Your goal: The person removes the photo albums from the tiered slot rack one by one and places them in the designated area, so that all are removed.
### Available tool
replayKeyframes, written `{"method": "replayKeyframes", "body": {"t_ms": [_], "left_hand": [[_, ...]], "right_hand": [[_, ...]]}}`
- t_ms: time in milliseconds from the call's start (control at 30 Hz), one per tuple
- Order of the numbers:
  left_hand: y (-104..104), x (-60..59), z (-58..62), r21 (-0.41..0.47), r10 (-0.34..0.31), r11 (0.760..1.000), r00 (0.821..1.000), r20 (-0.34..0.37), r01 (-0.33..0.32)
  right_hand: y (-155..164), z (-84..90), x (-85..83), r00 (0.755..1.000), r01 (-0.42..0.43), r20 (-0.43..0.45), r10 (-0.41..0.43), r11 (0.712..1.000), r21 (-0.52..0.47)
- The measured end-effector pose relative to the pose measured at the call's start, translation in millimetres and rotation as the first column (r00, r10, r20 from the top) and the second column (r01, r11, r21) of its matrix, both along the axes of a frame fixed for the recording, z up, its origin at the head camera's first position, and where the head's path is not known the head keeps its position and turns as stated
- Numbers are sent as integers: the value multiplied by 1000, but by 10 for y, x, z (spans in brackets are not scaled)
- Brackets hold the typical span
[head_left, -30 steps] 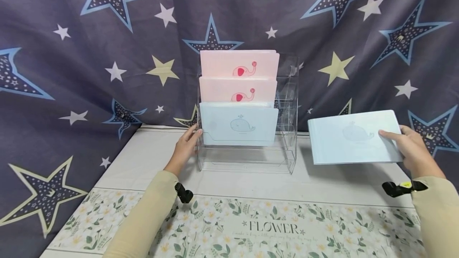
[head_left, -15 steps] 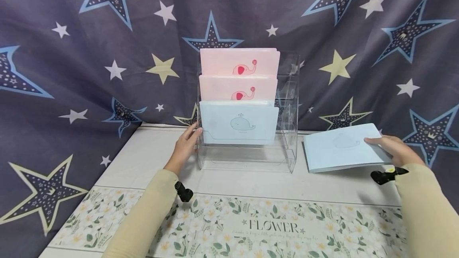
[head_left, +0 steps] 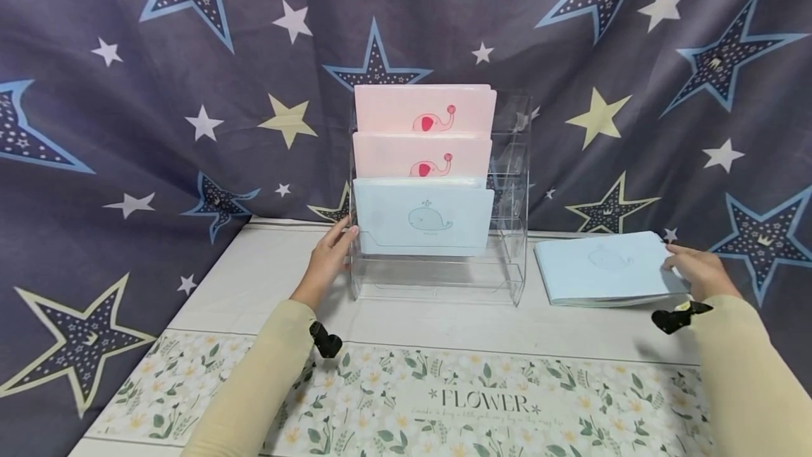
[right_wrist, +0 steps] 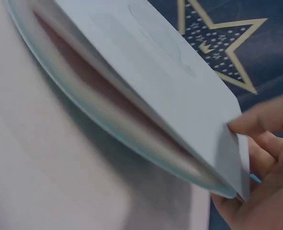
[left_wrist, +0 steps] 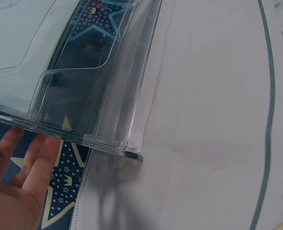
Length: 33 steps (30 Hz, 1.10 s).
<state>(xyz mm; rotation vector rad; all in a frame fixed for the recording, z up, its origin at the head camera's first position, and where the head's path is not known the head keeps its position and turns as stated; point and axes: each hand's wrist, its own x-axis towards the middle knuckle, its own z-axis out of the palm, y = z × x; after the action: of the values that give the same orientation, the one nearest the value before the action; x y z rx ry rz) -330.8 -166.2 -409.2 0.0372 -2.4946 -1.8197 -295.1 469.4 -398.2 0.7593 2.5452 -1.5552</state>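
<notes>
Since a second ago the blue folder [head_left: 605, 266] has come down from a raised tilt to lie almost flat on the bench [head_left: 444, 323], and the right hand [head_left: 698, 272] has sunk with it; the left side has not shifted. Going left to right: the left hand [head_left: 330, 256] rests with straight, relaxed fingers against the left wall of the clear file rack [head_left: 514, 259], a spread grip that clasps nothing. The left wrist view adds that its fingers [left_wrist: 33, 160] lie just under the rack's lower edge (the head view cannot show this). The rack holds two pink elephant folders [head_left: 423, 113] above one blue whale folder [head_left: 423, 221]. Right of the rack, well apart from it, the blue folder sits by the bench's far edge. The right wrist view shows what the head view hides: the folder's layers gape open, and the right hand pinches its corner, thumb on top.
</notes>
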Motion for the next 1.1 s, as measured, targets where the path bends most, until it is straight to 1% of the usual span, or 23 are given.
{"method": "replayKeyframes", "body": {"t_ms": [67,133,233,300,333,467,600,700,800,933,1000,1100], "left_hand": [[-1,2,-1,2,-3,1000,1000,-1,3],[-1,2,-3,3,-6,1000,1000,-6,6],[-1,9,1,9,-9,1000,1000,-12,9],[-2,12,4,5,-10,1000,1000,-11,10],[-3,12,4,5,-11,1000,1000,-10,11],[-5,7,-4,1,-10,1000,1000,-9,10],[-12,7,-12,5,-7,1000,1000,-7,7],[-11,6,-11,7,-6,1000,1000,-9,6],[-6,3,-9,6,-5,1000,1000,-12,5],[-9,1,-14,3,0,1000,1000,-6,0],[-8,1,-15,4,-2,1000,1000,-6,2],[-2,2,-12,2,-3,1000,1000,-10,3]], "right_hand": [[-51,-97,3,994,105,-34,-106,994,-22],[-104,-186,-1,978,199,-66,-198,980,-2],[-179,-304,13,953,293,-105,-283,951,96],[-211,-391,18,944,322,-132,-303,933,159],[-229,-424,21,940,332,-141,-310,927,173],[-308,-504,10,927,361,-179,-330,914,186],[-358,-489,6,938,329,-189,-290,916,228],[-350,-465,1,951,285,-198,-236,918,277],[-341,-408,-10,961,242,-206,-187,926,289],[-377,-284,-21,968,180,-222,-117,941,288],[-423,-200,-25,968,146,-242,-72,941,305],[-527,-55,-32,958,111,-286,-16,942,316]]}}
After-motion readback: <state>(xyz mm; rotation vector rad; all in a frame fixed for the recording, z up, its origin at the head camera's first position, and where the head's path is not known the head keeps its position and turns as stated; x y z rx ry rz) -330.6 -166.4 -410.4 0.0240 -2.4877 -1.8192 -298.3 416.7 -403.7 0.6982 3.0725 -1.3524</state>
